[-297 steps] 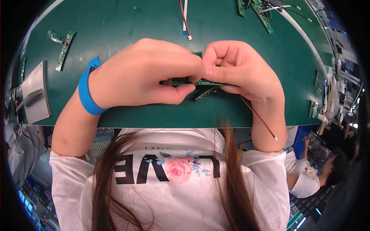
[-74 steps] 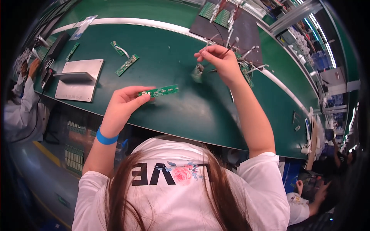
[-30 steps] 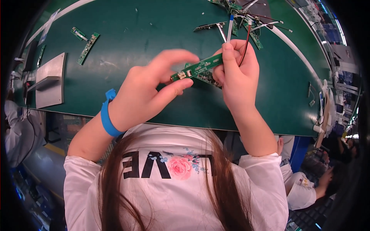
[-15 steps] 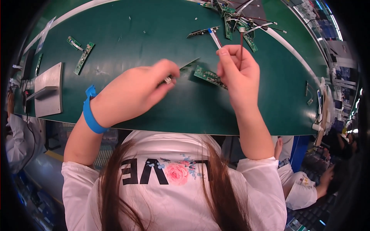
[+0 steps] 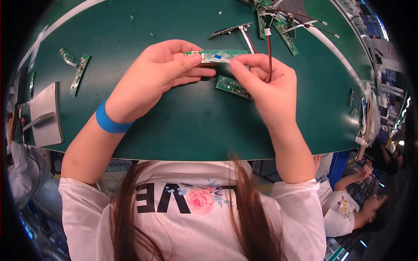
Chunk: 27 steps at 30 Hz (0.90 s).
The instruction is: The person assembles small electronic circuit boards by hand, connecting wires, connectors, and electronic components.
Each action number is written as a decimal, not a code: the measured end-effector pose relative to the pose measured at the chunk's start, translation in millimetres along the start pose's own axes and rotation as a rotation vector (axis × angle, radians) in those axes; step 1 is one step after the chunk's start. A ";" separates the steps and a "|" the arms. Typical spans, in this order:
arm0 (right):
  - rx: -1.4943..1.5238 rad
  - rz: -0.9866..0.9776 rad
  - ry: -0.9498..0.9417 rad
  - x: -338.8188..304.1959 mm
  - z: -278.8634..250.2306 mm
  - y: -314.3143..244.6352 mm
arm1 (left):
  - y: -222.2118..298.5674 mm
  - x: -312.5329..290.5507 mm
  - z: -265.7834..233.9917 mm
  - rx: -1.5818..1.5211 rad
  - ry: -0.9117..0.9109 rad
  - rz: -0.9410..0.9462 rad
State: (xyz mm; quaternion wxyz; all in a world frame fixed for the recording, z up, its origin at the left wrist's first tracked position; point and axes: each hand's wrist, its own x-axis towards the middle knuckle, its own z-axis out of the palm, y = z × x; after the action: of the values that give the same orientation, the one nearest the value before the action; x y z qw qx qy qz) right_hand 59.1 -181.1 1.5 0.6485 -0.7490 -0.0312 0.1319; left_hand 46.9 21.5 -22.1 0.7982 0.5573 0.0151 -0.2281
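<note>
My left hand is closed around the left end of a long green circuit board, thumb on its near face. My right hand pinches a white flat ribbon cable whose blue tip lies against that board; whether it is seated in a socket is too small to tell. From the same hand a dark red cable rises to a white plug. Just below the right fingers is a second green circuit board, partly covered by the hand; I cannot tell whether it is held or lying on the table.
Several circuit boards with cables are heaped at the far right of the green table. A dark board with a ribbon lies nearer. Joined small boards and a metal plate with a handle are at left. Other people sit on both sides.
My left hand has turned its circuit board broadside and brought it to the right hand. The ribbon's blue tip, earlier pointing up and away, now lies against that board.
</note>
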 end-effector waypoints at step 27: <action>-0.575 -0.424 0.129 3.3 0.9 31.5 | -22.0 4.6 12.1 -0.229 -0.021 -0.138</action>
State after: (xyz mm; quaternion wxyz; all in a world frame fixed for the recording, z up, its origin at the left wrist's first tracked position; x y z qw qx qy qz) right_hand 58.2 -184.5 -29.9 0.4249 -0.8845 -0.1808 -0.0675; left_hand 39.9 3.0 -38.2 0.8390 0.4579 0.0711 -0.2853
